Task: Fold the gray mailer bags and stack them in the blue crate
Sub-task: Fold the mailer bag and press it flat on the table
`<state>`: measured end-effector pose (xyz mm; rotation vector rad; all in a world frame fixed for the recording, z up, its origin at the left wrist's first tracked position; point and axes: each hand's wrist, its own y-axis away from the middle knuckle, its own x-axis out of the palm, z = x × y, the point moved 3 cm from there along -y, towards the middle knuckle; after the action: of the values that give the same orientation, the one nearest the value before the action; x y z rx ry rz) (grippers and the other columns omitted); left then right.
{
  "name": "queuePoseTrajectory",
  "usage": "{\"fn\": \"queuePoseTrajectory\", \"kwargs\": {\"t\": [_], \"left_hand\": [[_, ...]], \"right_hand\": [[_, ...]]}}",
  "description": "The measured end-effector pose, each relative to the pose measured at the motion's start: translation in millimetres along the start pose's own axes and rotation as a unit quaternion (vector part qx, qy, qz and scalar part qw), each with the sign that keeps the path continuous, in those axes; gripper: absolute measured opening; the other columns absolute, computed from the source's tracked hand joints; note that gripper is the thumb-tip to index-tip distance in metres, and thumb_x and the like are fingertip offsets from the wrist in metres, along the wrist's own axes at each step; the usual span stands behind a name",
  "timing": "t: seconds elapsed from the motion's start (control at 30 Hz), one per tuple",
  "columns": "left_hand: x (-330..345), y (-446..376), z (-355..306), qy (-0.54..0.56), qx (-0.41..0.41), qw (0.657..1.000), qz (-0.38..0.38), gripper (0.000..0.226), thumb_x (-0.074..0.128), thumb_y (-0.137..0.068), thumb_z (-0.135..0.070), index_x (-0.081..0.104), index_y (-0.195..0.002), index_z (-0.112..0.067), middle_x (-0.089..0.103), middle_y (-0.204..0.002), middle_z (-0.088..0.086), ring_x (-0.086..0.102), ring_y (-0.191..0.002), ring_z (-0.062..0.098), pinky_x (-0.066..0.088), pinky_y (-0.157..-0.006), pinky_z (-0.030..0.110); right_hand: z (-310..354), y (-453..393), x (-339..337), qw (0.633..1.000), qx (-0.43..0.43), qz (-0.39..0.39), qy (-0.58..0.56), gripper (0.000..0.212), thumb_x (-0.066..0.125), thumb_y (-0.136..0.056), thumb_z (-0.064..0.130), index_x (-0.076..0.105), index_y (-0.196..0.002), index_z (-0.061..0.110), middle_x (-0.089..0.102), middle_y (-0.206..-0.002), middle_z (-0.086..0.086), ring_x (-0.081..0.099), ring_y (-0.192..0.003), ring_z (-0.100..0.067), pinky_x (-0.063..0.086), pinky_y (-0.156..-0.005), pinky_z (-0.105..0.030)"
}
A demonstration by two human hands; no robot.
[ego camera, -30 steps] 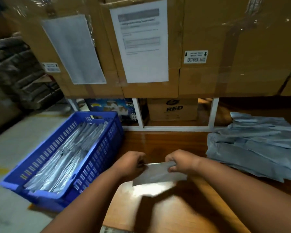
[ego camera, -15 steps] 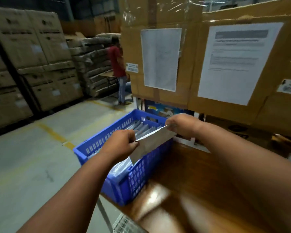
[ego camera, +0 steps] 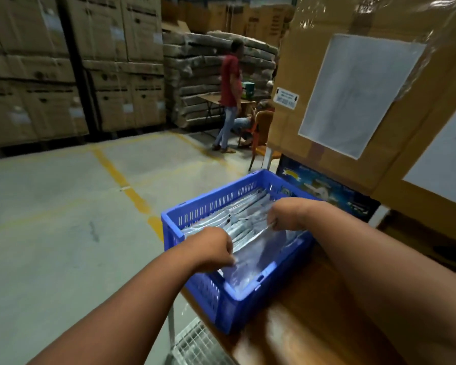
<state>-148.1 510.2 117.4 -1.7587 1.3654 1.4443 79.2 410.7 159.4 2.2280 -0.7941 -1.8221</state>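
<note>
Gray and glossy, the folded mailer bag (ego camera: 256, 255) hangs between our hands over the near end of the blue crate (ego camera: 237, 301), its lower edge dipping down inside the crate's near wall. Our left hand (ego camera: 208, 250) pinches the bag's left end with curled fingers, and our right hand (ego camera: 287, 214) pinches the right end a little higher and farther in, so the bag slopes down from right to left; the two hands are apart, each clamped on the bag. Beneath it the crate holds a row of other folded mailer bags (ego camera: 237, 214), packed side by side along its length. The crate sits at the left edge of the wooden counter (ego camera: 313, 325), its near corner right at that edge. Behind the crate stands a big cardboard box (ego camera: 379, 88) wrapped in clear film, with a white sheet of paper (ego camera: 353, 93) taped to its face. To the left lies the concrete floor (ego camera: 63, 233) with yellow lines, and beyond it stacks of cartons (ego camera: 63, 69). Far off, a person in a red shirt (ego camera: 229, 93) stands by a small table.
</note>
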Motion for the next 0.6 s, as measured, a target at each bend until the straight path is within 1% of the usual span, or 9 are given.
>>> {"fn": "queuePoseTrajectory", "kwargs": {"t": [0.1, 0.17, 0.23, 0.33, 0.37, 0.43, 0.47, 0.53, 0.6], "left_hand": [[3, -7, -10, 0.015, 0.018, 0.998, 0.051, 0.015, 0.077, -0.085, -0.031, 0.079, -0.081, -0.017, 0.069, -0.069, -0.002, 0.066, -0.07, 0.019, 0.052, -0.065, 0.028], [8, -15, -17, -0.029, 0.018, 0.997, 0.075, 0.017, 0.075, -0.085, -0.029, 0.079, -0.088, -0.013, 0.068, -0.07, 0.002, 0.067, -0.075, 0.026, 0.058, -0.076, 0.036], [16, -19, -23, -0.096, 0.01, 0.991, 0.097, 0.018, 0.073, -0.087, -0.029, 0.071, -0.085, -0.011, 0.058, -0.07, 0.001, 0.061, -0.079, 0.03, 0.058, -0.088, 0.048], [29, -25, -22, -0.163, -0.001, 0.976, 0.147, 0.012, 0.07, -0.091, -0.028, 0.064, -0.091, -0.017, 0.056, -0.087, 0.003, 0.063, -0.099, 0.036, 0.051, -0.099, 0.061], [34, -26, -21, -0.178, -0.007, 0.97, 0.164, 0.016, 0.071, -0.091, -0.031, 0.062, -0.092, -0.018, 0.057, -0.092, 0.004, 0.064, -0.104, 0.037, 0.051, -0.099, 0.059], [42, -30, -23, -0.191, -0.014, 0.963, 0.191, 0.034, 0.075, -0.088, -0.047, 0.059, -0.087, -0.017, 0.058, -0.093, 0.006, 0.065, -0.106, 0.038, 0.053, -0.099, 0.055], [46, -33, -25, -0.189, -0.018, 0.962, 0.197, 0.043, 0.078, -0.084, -0.056, 0.06, -0.087, -0.017, 0.061, -0.096, 0.007, 0.066, -0.106, 0.038, 0.053, -0.098, 0.053], [48, -39, -29, -0.159, -0.026, 0.97, 0.182, 0.048, 0.082, -0.078, -0.061, 0.061, -0.088, -0.019, 0.066, -0.1, 0.007, 0.068, -0.105, 0.036, 0.054, -0.093, 0.046], [48, -44, -34, -0.138, -0.007, 0.978, 0.153, 0.045, 0.084, -0.078, -0.055, 0.061, -0.08, -0.016, 0.063, -0.084, 0.003, 0.066, -0.09, 0.033, 0.056, -0.085, 0.041]], "right_hand": [[-5, -2, 1, 0.997, 0.031, 0.065, -0.001, 0.017, 0.067, -0.095, 0.018, 0.075, -0.102, 0.031, 0.062, -0.097, 0.005, 0.058, -0.092, -0.022, 0.042, -0.079, -0.032], [-5, -5, 9, 0.994, 0.04, 0.098, 0.02, 0.015, 0.071, -0.089, 0.013, 0.073, -0.096, 0.026, 0.064, -0.091, 0.003, 0.06, -0.09, -0.025, 0.048, -0.078, -0.035], [-2, -10, 19, 0.993, 0.046, 0.104, 0.024, 0.013, 0.071, -0.087, 0.011, 0.075, -0.097, 0.017, 0.067, -0.089, -0.003, 0.065, -0.087, -0.029, 0.055, -0.074, -0.036], [16, -19, 38, 0.99, 0.034, 0.134, 0.021, 0.014, 0.067, -0.09, 0.007, 0.077, -0.098, 0.013, 0.069, -0.091, -0.009, 0.06, -0.079, -0.027, 0.041, -0.058, -0.028], [23, -23, 43, 0.989, 0.03, 0.145, 0.023, 0.013, 0.066, -0.09, 0.007, 0.076, -0.094, 0.014, 0.069, -0.09, -0.008, 0.058, -0.079, -0.027, 0.043, -0.06, -0.028], [31, -32, 52, 0.987, 0.035, 0.155, 0.006, 0.011, 0.066, -0.089, 0.009, 0.072, -0.084, 0.017, 0.064, -0.079, -0.004, 0.058, -0.077, -0.027, 0.056, -0.074, -0.035], [33, -35, 54, 0.987, 0.035, 0.159, -0.003, 0.011, 0.067, -0.089, 0.01, 0.072, -0.084, 0.018, 0.061, -0.076, -0.003, 0.057, -0.076, -0.027, 0.055, -0.076, -0.038], [39, -40, 53, 0.986, 0.027, 0.167, 0.0, 0.009, 0.067, -0.091, 0.01, 0.075, -0.094, 0.015, 0.061, -0.081, -0.006, 0.055, -0.077, -0.027, 0.046, -0.065, -0.032], [43, -43, 52, 0.985, 0.02, 0.173, 0.014, 0.011, 0.069, -0.093, 0.015, 0.076, -0.102, 0.014, 0.061, -0.085, -0.005, 0.056, -0.08, -0.027, 0.038, -0.058, -0.029]]}}
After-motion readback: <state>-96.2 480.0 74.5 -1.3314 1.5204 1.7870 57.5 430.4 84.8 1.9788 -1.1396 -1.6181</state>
